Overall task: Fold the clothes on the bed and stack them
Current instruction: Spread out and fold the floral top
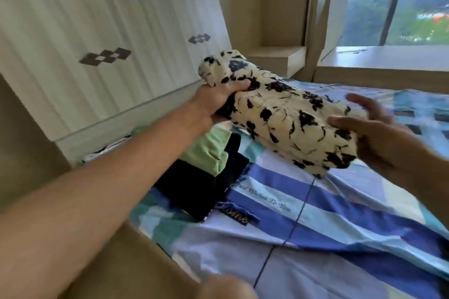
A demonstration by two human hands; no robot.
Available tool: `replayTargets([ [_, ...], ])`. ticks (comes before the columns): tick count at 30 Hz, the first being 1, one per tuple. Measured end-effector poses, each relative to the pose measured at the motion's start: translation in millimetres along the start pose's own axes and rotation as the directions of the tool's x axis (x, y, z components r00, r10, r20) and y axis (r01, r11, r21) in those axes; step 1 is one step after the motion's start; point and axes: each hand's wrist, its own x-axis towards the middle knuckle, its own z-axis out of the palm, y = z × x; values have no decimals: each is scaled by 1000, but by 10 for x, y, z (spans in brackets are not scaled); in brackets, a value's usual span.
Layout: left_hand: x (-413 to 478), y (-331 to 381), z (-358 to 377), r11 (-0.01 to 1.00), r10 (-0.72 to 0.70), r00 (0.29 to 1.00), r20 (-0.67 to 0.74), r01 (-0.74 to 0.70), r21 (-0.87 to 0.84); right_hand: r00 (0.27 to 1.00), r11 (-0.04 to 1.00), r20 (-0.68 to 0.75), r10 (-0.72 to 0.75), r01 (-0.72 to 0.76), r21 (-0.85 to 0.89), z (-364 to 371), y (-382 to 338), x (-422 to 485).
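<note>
We hold a folded cream cloth with black flowers [286, 124] up in the air over the bed [340, 226]. Our left hand [218, 102] squeezes its far end tight. Our right hand [384, 138] is spread flat against the near end. A green shirt [209, 150] and dark clothes [194, 187] lie piled on the bed below.

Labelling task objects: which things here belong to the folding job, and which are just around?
Job: folded cream black-flowered garment between left hand and right hand; stack of folded light-green and dark clothes.
Around: white ribbed headboard; window; pale wooden bedside shelf.
</note>
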Motion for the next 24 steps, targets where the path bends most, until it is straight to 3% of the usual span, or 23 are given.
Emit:
replayTargets([
  [6,473,253,-1383,993,-70,990,-121,80,84,997,996,78,-7,1,84,1474,129,1081],
  [10,674,-285,-2014,953,-249,934,-255,283,107,993,995,79,89,-84,-59,1955,685,1435],
  [13,782,-771,-2277,906,-319,870,-376,396,149,993,941,41,114,-94,-325,2043,1178,1466],
  [15,778,-797,-2228,867,-146,807,-573,383,318,997,897,65,46,-12,-442,2027,1273,1485],
  [16,794,-719,-2186,780,23,782,-623,375,500,996,862,91,5,42,-506,2018,1252,1520],
  [17,804,-612,-2124,628,223,789,-573,333,703,993,808,113,-25,87,-583,2018,1204,1563],
  [19,821,-357,-1956,280,490,843,-224,91,956,983,656,160,-86,176,-734,2081,1055,1617],
  [20,880,-294,-1906,195,492,870,-41,-64,979,975,583,197,-106,221,-782,2147,979,1629],
  [21,942,-257,-1854,180,435,896,91,-185,966,966,527,235,-112,258,-810,2223,915,1626],
  [24,1077,-371,-1819,168,188,959,212,-244,955,953,442,301,-23,280,-852,2402,893,1619],
])
